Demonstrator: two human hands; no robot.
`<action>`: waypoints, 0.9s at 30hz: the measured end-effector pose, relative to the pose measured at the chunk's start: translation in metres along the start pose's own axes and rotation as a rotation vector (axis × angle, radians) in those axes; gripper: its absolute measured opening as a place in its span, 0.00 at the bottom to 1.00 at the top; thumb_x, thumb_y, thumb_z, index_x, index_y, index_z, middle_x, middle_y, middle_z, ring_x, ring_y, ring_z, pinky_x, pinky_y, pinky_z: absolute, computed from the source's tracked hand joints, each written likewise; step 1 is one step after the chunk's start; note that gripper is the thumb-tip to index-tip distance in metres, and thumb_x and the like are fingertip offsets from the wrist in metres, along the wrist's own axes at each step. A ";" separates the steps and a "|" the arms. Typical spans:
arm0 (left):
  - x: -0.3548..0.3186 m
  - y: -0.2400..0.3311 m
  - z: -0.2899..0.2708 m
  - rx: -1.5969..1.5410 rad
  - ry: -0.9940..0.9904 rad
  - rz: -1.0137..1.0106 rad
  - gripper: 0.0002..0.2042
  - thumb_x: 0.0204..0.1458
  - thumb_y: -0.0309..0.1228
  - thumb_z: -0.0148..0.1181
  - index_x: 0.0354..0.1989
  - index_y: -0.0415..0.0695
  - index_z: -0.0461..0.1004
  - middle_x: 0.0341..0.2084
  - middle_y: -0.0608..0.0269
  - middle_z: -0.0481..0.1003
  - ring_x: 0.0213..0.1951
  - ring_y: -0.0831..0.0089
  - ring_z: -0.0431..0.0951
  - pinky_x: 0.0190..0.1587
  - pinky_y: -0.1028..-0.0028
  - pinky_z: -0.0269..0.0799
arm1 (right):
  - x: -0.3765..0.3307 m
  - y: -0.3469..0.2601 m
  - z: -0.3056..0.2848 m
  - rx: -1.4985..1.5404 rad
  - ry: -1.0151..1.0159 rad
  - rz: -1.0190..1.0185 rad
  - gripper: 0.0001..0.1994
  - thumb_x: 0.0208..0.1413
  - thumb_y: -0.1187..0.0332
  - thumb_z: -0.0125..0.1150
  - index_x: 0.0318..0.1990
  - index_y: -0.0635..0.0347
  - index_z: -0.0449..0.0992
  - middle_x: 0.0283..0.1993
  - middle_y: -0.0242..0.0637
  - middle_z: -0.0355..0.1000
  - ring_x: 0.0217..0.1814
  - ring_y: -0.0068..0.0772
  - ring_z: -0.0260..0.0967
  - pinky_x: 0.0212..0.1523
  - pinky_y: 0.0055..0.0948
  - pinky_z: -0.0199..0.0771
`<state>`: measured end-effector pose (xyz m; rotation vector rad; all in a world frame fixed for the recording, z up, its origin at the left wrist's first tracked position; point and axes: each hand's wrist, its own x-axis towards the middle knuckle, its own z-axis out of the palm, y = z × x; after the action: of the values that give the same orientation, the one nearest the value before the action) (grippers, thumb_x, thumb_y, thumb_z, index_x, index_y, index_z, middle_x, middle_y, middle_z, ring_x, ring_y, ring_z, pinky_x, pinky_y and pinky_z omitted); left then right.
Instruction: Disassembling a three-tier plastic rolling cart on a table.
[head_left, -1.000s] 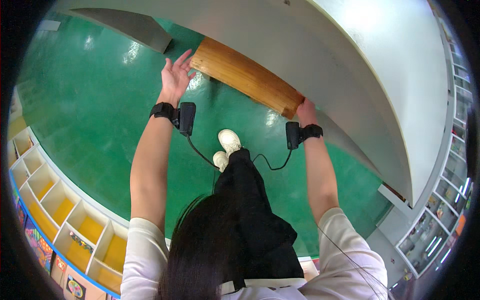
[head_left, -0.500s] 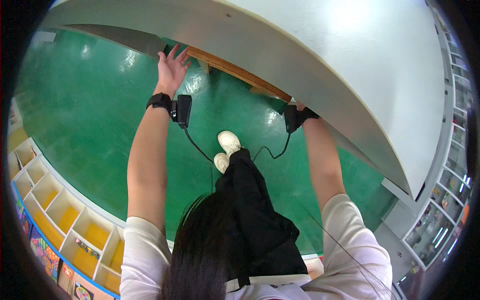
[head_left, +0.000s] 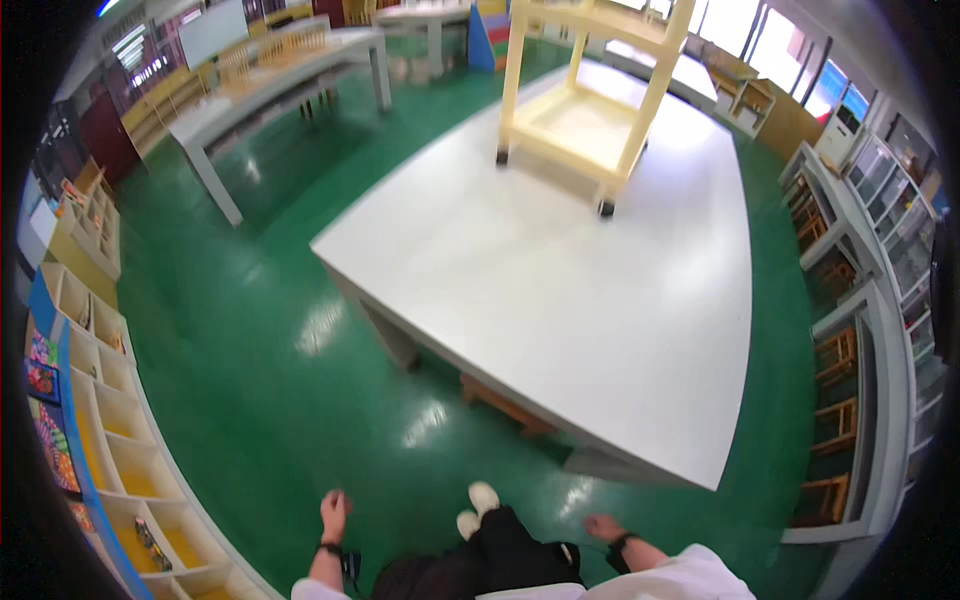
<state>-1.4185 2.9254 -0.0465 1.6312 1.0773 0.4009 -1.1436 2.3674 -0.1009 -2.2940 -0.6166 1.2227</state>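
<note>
My left hand (head_left: 334, 512) hangs low at the bottom of the view with nothing in it, fingers loosely curled, over the green floor. My right hand (head_left: 602, 526) is also low and holds nothing. Both wrists wear black straps. Ahead stands a large white table (head_left: 590, 300). A wooden bench or plank (head_left: 500, 402) lies under its near edge. A pale yellow wooden frame (head_left: 585, 90) stands on the table's far part. Both hands are apart from the table.
Cubby shelves (head_left: 100, 420) with yellow backs run along the left. Grey shelving with wooden chairs (head_left: 850, 400) lines the right. Another white table (head_left: 270, 90) stands at the far left. My white shoes (head_left: 478, 505) are on the shiny green floor (head_left: 250, 330).
My view has lifted from under the table's edge to above it. Both hands have left the wooden piece under the table and dropped back to my sides.
</note>
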 end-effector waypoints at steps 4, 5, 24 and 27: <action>-0.074 0.001 -0.057 -0.167 0.345 -0.214 0.05 0.47 0.26 0.47 0.24 0.38 0.67 0.13 0.60 0.69 0.13 0.75 0.67 0.15 0.78 0.63 | -0.050 0.026 -0.014 0.289 0.065 0.024 0.11 0.38 0.72 0.55 0.33 0.64 0.72 0.24 0.44 0.70 0.25 0.28 0.69 0.28 0.26 0.70; -0.089 0.009 -0.062 -0.181 0.366 -0.283 0.04 0.48 0.26 0.46 0.24 0.39 0.66 0.13 0.61 0.68 0.14 0.76 0.67 0.16 0.79 0.64 | -0.056 0.028 -0.024 0.709 -0.028 0.098 0.12 0.38 0.73 0.55 0.34 0.65 0.71 0.23 0.43 0.70 0.24 0.28 0.69 0.27 0.27 0.70; -0.180 -0.029 -0.126 -0.426 0.802 -0.365 0.08 0.47 0.26 0.48 0.37 0.45 0.66 0.18 0.63 0.68 0.17 0.76 0.64 0.17 0.77 0.61 | 0.096 -0.261 -0.076 -0.174 -0.028 -0.349 0.13 0.39 0.69 0.49 0.36 0.60 0.72 0.28 0.40 0.71 0.31 0.35 0.70 0.34 0.29 0.68; -0.148 -0.048 -0.154 -0.485 0.765 -0.315 0.08 0.47 0.26 0.47 0.37 0.44 0.66 0.19 0.62 0.68 0.17 0.75 0.64 0.19 0.78 0.61 | 0.131 -0.309 -0.072 -0.224 -0.075 -0.260 0.14 0.38 0.68 0.49 0.35 0.60 0.72 0.31 0.41 0.71 0.35 0.39 0.69 0.37 0.31 0.67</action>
<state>-1.6295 2.8975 0.0031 0.8510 1.6123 1.0304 -1.0682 2.6748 0.0328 -2.2605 -1.0914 1.1676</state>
